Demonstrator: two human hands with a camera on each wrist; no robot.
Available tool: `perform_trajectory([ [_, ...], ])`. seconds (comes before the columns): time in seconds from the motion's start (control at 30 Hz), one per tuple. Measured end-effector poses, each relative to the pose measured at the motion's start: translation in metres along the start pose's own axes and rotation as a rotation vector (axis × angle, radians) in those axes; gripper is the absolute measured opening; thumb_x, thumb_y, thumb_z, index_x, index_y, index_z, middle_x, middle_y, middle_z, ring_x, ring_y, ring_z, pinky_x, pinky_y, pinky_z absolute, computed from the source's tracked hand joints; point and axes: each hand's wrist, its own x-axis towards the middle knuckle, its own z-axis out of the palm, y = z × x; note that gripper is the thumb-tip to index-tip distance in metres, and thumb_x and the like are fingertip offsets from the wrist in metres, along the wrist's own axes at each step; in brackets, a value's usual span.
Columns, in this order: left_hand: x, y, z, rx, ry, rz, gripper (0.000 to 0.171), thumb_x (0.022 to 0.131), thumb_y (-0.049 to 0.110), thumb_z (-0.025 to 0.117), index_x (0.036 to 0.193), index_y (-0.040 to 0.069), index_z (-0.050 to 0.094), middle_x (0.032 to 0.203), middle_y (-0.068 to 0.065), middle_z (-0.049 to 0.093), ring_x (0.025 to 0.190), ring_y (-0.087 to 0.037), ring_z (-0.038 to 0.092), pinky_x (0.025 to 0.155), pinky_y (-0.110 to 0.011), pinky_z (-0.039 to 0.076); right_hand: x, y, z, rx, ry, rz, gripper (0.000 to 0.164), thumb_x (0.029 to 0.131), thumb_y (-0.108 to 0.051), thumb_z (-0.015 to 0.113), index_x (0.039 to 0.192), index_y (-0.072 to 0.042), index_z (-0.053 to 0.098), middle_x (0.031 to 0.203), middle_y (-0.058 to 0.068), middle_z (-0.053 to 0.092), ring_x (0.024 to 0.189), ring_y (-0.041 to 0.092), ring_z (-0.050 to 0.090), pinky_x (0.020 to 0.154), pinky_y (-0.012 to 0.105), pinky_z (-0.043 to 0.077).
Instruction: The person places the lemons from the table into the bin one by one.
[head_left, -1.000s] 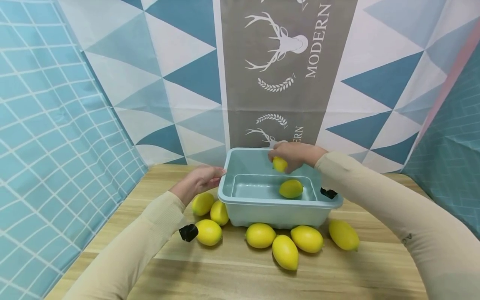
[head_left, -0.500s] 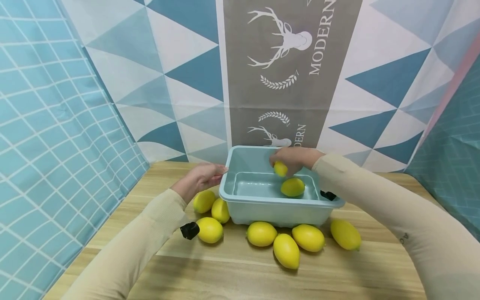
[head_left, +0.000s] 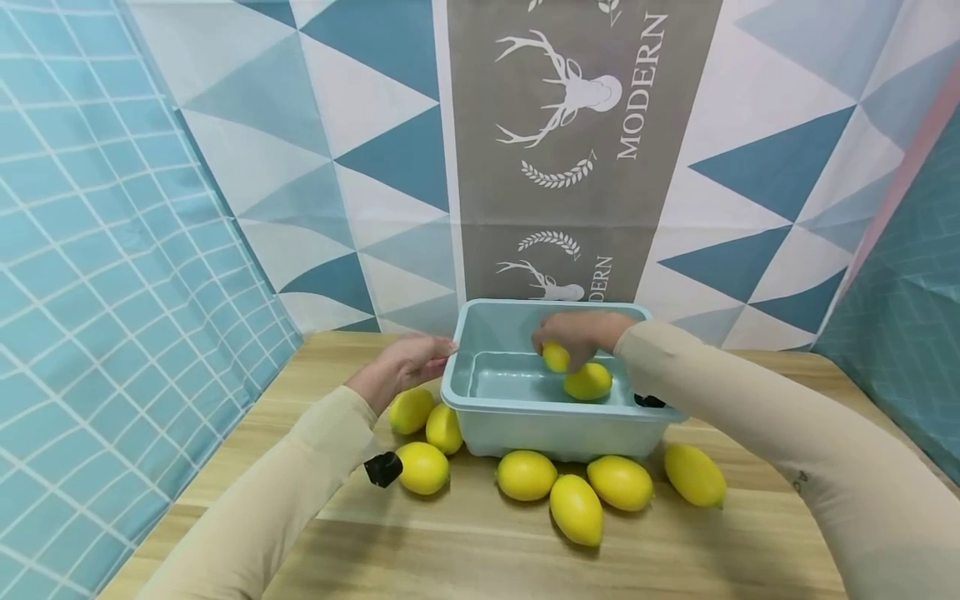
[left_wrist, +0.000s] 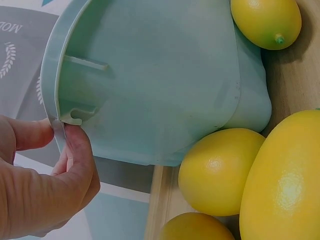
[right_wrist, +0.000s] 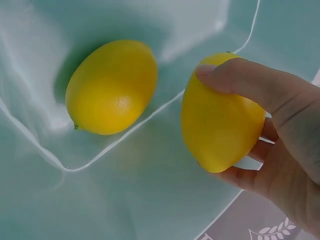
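My left hand [head_left: 411, 360] pinches the left rim of a pale blue-green plastic basin [head_left: 562, 429] between thumb and fingers, as the left wrist view shows closely. Inside the basin, my right hand [head_left: 581, 335] grips a yellow lemon [right_wrist: 222, 117], thumb on one side and fingers curled under the other. A second lemon [right_wrist: 112, 87] lies on the basin floor, just beside the held one. From the head view, part of the held lemon is hidden by the right hand.
Several lemons lie on the wooden table [head_left: 465, 558]: a group [head_left: 423, 468] left of the basin, more [head_left: 576, 510] along its front, and one [head_left: 694, 475] at the right. A patterned cloth wall [head_left: 555, 167] rises right behind the basin.
My right hand has lowered with the lemon deeper into the basin, closer to the lemon on its floor. The left hand keeps its grip on the rim.
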Motion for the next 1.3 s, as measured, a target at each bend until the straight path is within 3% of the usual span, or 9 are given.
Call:
perform_trajectory([
  [0.17, 0.000, -0.002, 0.001, 0.004, 0.004, 0.010, 0.039, 0.097, 0.006, 0.052, 0.133, -0.008, 0.049, 0.106, -0.006, 0.056, 0.080, -0.008, 0.058, 0.067, -0.011, 0.055, 0.001, -0.001, 0.003, 0.003, 0.002, -0.003, 0.052, 0.072, -0.003, 0.077, 0.121, -0.012, 0.060, 0.118, 0.009, 0.059, 0.101, 0.022, 0.053, 0.095, 0.038, 0.052],
  [0.33, -0.003, -0.002, 0.001, 0.015, 0.011, 0.010, 0.039, 0.097, 0.007, 0.053, 0.133, -0.007, 0.049, 0.105, -0.005, 0.056, 0.082, -0.009, 0.057, 0.067, -0.011, 0.055, 0.002, 0.001, -0.001, -0.004, 0.046, -0.060, 0.051, 0.072, -0.002, 0.078, 0.119, -0.008, 0.061, 0.121, 0.012, 0.062, 0.109, 0.026, 0.058, 0.102, 0.042, 0.051],
  [0.43, -0.003, -0.001, 0.001, 0.019, 0.011, 0.011, 0.040, 0.097, 0.008, 0.053, 0.134, -0.007, 0.049, 0.112, -0.008, 0.057, 0.082, -0.008, 0.056, 0.066, -0.011, 0.055, 0.000, 0.001, -0.006, -0.009, 0.046, -0.079, 0.050, 0.072, -0.004, 0.078, 0.119, -0.006, 0.060, 0.121, 0.014, 0.062, 0.110, 0.029, 0.058, 0.101, 0.044, 0.051],
  [0.83, -0.003, 0.000, 0.002, 0.024, 0.021, 0.007, 0.042, 0.097, 0.008, 0.052, 0.137, -0.007, 0.047, 0.134, -0.016, 0.051, 0.092, -0.011, 0.058, 0.068, -0.011, 0.054, -0.014, -0.004, -0.023, 0.004, 0.047, 0.010, 0.050, 0.076, -0.010, 0.080, 0.121, -0.010, 0.060, 0.125, 0.013, 0.060, 0.113, 0.028, 0.056, 0.099, 0.043, 0.052],
  [1.1, -0.005, 0.001, 0.002, 0.019, 0.040, 0.001, 0.041, 0.097, 0.009, 0.055, 0.135, -0.005, 0.050, 0.117, -0.009, 0.056, 0.090, -0.011, 0.058, 0.068, -0.011, 0.055, -0.024, -0.009, -0.037, 0.056, 0.072, 0.048, 0.048, 0.077, -0.010, 0.079, 0.122, -0.013, 0.061, 0.126, 0.013, 0.059, 0.117, 0.032, 0.057, 0.097, 0.043, 0.055],
  [1.3, -0.004, 0.001, 0.001, 0.030, 0.036, -0.002, 0.042, 0.097, 0.011, 0.055, 0.135, -0.005, 0.049, 0.129, -0.014, 0.054, 0.093, -0.013, 0.058, 0.069, -0.012, 0.056, -0.030, -0.010, -0.039, 0.047, 0.077, 0.047, 0.050, 0.075, -0.008, 0.080, 0.121, -0.015, 0.061, 0.127, 0.012, 0.058, 0.117, 0.031, 0.057, 0.096, 0.044, 0.055],
])
